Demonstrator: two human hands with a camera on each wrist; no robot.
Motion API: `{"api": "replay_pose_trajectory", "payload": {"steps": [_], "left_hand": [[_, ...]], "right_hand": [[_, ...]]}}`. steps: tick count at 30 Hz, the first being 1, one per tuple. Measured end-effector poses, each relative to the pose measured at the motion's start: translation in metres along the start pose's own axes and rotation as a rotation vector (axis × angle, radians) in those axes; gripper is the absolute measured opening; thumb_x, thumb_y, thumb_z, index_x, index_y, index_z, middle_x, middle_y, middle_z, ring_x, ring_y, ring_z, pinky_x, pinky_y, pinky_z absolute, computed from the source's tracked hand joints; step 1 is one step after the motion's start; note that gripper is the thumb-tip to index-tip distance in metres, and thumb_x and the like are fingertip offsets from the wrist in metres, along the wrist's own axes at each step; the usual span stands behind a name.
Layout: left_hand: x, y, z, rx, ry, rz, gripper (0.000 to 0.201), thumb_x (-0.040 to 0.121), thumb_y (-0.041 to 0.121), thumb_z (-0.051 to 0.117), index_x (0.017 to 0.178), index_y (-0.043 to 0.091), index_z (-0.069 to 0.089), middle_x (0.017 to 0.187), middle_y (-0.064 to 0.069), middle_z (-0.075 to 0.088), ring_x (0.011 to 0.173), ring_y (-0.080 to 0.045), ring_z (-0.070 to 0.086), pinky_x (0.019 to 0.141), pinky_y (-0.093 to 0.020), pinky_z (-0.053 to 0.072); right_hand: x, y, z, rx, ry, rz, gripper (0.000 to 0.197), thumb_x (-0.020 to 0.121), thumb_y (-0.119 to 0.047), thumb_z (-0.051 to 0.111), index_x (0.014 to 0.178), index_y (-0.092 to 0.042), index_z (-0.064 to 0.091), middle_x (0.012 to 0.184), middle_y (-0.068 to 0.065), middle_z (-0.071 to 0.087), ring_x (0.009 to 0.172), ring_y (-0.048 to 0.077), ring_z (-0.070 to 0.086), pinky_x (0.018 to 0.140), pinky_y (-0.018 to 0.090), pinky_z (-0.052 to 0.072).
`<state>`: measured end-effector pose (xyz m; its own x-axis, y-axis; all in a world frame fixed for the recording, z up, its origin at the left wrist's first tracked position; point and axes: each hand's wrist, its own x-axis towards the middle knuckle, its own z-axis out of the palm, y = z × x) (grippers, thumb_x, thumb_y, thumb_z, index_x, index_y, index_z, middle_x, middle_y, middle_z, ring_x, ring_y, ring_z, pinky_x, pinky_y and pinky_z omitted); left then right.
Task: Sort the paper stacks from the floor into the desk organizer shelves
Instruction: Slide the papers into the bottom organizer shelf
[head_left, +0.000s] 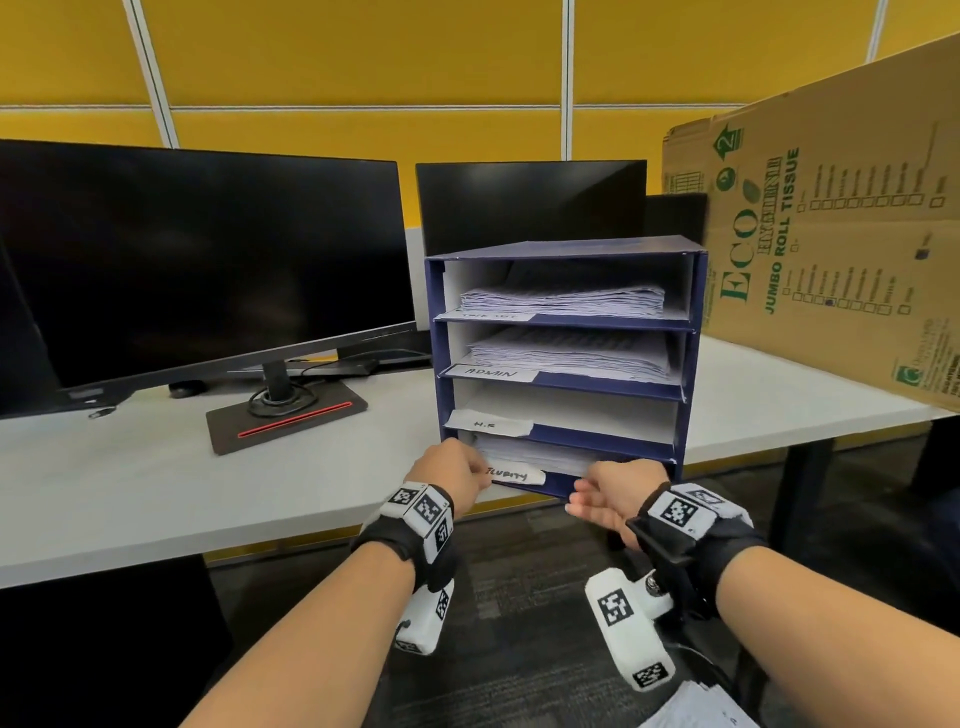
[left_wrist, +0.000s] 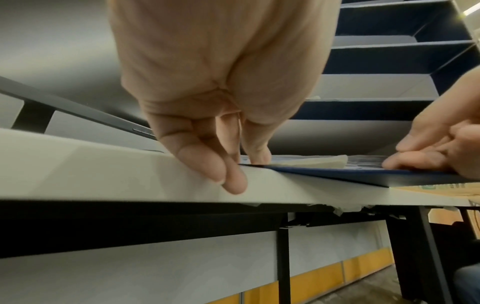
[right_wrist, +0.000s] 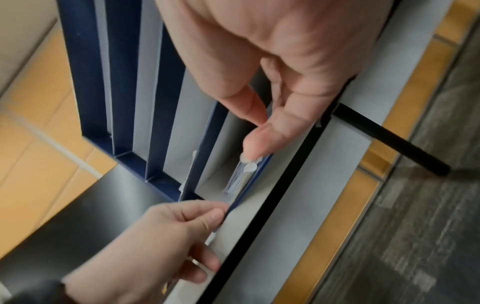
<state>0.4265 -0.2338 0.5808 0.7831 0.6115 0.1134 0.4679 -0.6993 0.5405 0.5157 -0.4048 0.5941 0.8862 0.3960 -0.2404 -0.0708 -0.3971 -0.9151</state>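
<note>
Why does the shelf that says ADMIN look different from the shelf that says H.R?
The ADMIN shelf of the blue cardboard organizer holds a thick stack of white printed papers; the H.R shelf shows no papers. ADMIN sits higher, H.R directly below. Both have white handwritten labels at the front left.

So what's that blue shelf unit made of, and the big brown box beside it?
The blue shelf unit looks like matte card or thin board: slim walls, white inner faces, slightly bowed shelves. The brown box looks like corrugated cardboard: plain kraft surface with green print and a ragged top flap.

Yellow panel wall (head_left: 363, 67), white desk (head_left: 130, 478), two dark monitors (head_left: 197, 254), grey carpet (head_left: 519, 649).
</note>
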Motion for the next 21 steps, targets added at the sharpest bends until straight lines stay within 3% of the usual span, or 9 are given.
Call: {"api": "replay_pose_trajectory", "payload": {"steps": [2,4,7,9,11,14,17,19,21], "left_hand": [[-0.001,0.001,-0.002,0.052,0.003,0.003,0.021,0.096,0.022,0.056,0.109,0.019,0.073,0.105,-0.005,0.070,0.090,-0.025,0.066,0.085,-0.033,0.053],[-0.002,0.003,-0.002,0.070,0.017,-0.005,0.025,0.099,0.020,0.050,0.115,0.016,0.069,0.109,-0.009,0.069,0.091,-0.027,0.065,0.083,-0.033,0.053],[0.000,0.009,-0.001,0.029,-0.001,-0.062,0.029,0.097,0.014,0.046,0.126,0.012,0.053,0.119,-0.013,0.061,0.093,-0.034,0.067,0.084,-0.041,0.057],[0.000,0.016,0.000,-0.027,-0.067,-0.123,0.017,0.096,0.009,0.044,0.113,0.010,0.046,0.110,-0.017,0.061,0.087,-0.035,0.069,0.081,-0.042,0.058],[-0.002,0.026,-0.003,-0.113,-0.158,-0.166,0.004,0.099,0.006,0.039,0.098,0.010,0.039,0.100,-0.020,0.062,0.072,-0.030,0.067,0.070,-0.034,0.057],[0.003,0.032,-0.008,-0.121,-0.229,-0.153,0.010,0.099,0.004,0.038,0.105,0.003,0.046,0.098,-0.026,0.067,0.073,-0.032,0.069,0.049,-0.024,0.047],[0.014,0.025,-0.007,-0.121,-0.207,-0.147,0.017,0.095,0.001,0.043,0.078,0.001,0.047,0.083,-0.021,0.067,0.051,-0.020,0.054,0.049,-0.026,0.045],[0.019,0.021,-0.005,-0.147,-0.252,-0.187,0.018,0.095,0.001,0.041,0.077,0.002,0.042,0.067,-0.013,0.060,0.049,-0.018,0.052,0.051,-0.028,0.045],[0.022,0.020,-0.005,-0.224,-0.246,-0.216,0.009,0.096,0.001,0.038,0.089,0.000,0.044,0.064,-0.012,0.055,0.050,-0.019,0.052,0.050,-0.028,0.045]], "right_hand": [[-0.003,0.004,0.000,0.115,0.017,0.044,0.015,0.093,0.002,0.048,0.106,0.009,0.053,0.078,0.015,0.060,0.055,0.022,0.059,0.033,0.025,0.048],[-0.005,0.006,0.002,0.063,0.061,0.016,0.025,0.092,-0.004,0.051,0.113,0.009,0.054,0.077,0.013,0.060,0.053,0.021,0.058,0.038,0.024,0.049],[-0.011,0.012,0.006,-0.235,0.154,-0.082,0.040,0.088,-0.016,0.056,0.125,-0.004,0.047,0.118,0.015,0.049,0.068,0.025,0.056,0.058,0.033,0.056],[-0.014,0.019,0.007,-0.399,0.216,-0.140,0.044,0.088,-0.021,0.057,0.126,-0.007,0.040,0.138,0.014,0.028,0.068,0.023,0.048,0.068,0.033,0.048],[-0.017,0.018,0.004,-0.442,0.235,-0.162,0.047,0.088,-0.019,0.056,0.129,-0.007,0.036,0.142,0.014,0.023,0.075,0.025,0.049,0.072,0.030,0.040],[-0.009,0.015,-0.004,-0.459,0.200,-0.109,0.038,0.087,-0.016,0.055,0.121,-0.005,0.043,0.137,0.017,0.037,0.102,0.035,0.057,0.086,0.034,0.047],[-0.007,0.009,-0.008,-0.514,0.151,-0.175,0.009,0.080,-0.010,0.056,0.085,-0.002,0.052,0.109,0.021,0.061,0.095,0.036,0.064,0.084,0.043,0.056],[-0.003,0.011,-0.007,-0.586,0.050,-0.161,0.021,0.084,-0.015,0.060,0.097,0.002,0.061,0.096,0.017,0.063,0.095,0.035,0.064,0.084,0.041,0.055],[-0.006,0.007,-0.009,-0.684,-0.006,-0.093,0.036,0.092,-0.032,0.060,0.110,-0.001,0.062,0.096,0.011,0.065,0.098,0.031,0.062,0.085,0.035,0.051]]}}
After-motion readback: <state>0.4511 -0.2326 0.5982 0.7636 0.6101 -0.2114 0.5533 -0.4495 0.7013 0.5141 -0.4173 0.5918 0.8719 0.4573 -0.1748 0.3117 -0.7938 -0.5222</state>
